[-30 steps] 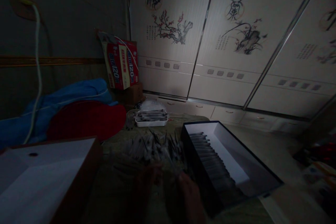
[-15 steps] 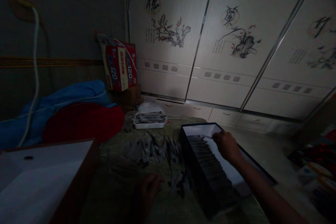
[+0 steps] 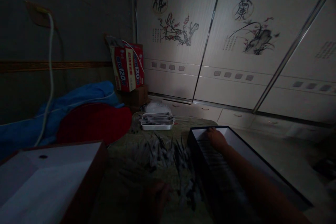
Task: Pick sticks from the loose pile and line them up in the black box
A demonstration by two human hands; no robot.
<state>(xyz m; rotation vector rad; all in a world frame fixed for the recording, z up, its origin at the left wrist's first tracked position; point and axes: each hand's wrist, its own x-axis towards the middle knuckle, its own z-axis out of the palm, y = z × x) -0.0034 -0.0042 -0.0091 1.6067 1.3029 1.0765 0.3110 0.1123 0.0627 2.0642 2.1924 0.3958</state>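
My right hand (image 3: 216,140) reaches into the dark-edged box (image 3: 265,159) at the right, near its far end. Its fingers are bent together over a row of thin dark items (image 3: 214,157); whatever they pinch is too small to name. Low in the middle, my left hand (image 3: 159,194) is dim and blurred above the table, beside scattered thin dark pieces in clear wrappers (image 3: 157,152). What it holds, if anything, cannot be made out. More wrapped pieces lie in a white tray (image 3: 157,126) at the table's far side.
A brown-sided box with a white inside (image 3: 57,171) stands at the left. Behind it are a red round object (image 3: 94,122) and blue cloth (image 3: 81,94). A red carton (image 3: 128,66) sits by the wall. White cabinet doors (image 3: 173,84) are at the back.
My right hand has moved left within the box, from its bare white part to the row of items. The whole view has shifted slightly, with most things now further right.
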